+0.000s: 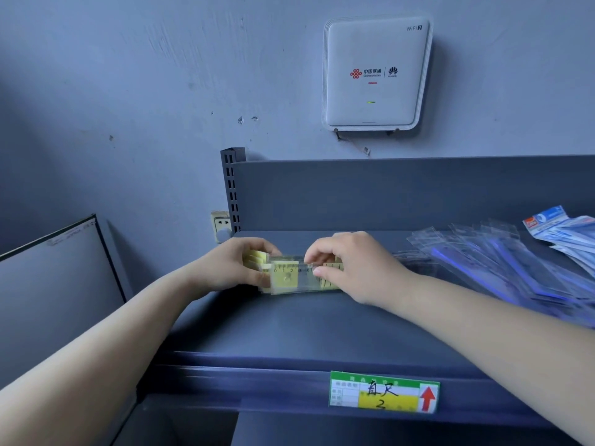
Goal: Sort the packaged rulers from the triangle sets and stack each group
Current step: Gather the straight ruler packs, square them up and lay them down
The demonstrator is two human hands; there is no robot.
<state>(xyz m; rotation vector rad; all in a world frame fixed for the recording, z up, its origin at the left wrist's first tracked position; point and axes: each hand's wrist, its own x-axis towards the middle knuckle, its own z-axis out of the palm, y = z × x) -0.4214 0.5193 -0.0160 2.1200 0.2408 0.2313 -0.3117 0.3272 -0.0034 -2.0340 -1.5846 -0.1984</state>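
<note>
A small stack of packaged rulers (291, 278), clear with yellow card labels and printed scale marks, lies on the grey shelf (289, 326) near its back left corner. My left hand (231, 268) grips the stack's left end, fingers curled round it. My right hand (351, 265) pinches the stack's right part, thumb in front and fingers over the top. A loose heap of clear packets with blue triangle sets (502, 268) spreads over the shelf's right side.
Packets with blue and white header cards (560, 230) lie at the far right. The shelf has a back panel (386, 194) and a slotted upright (232, 191). A price label (383, 392) hangs on the front rail. A router (375, 72) is on the wall, and a dark-edged panel (54, 278) stands left.
</note>
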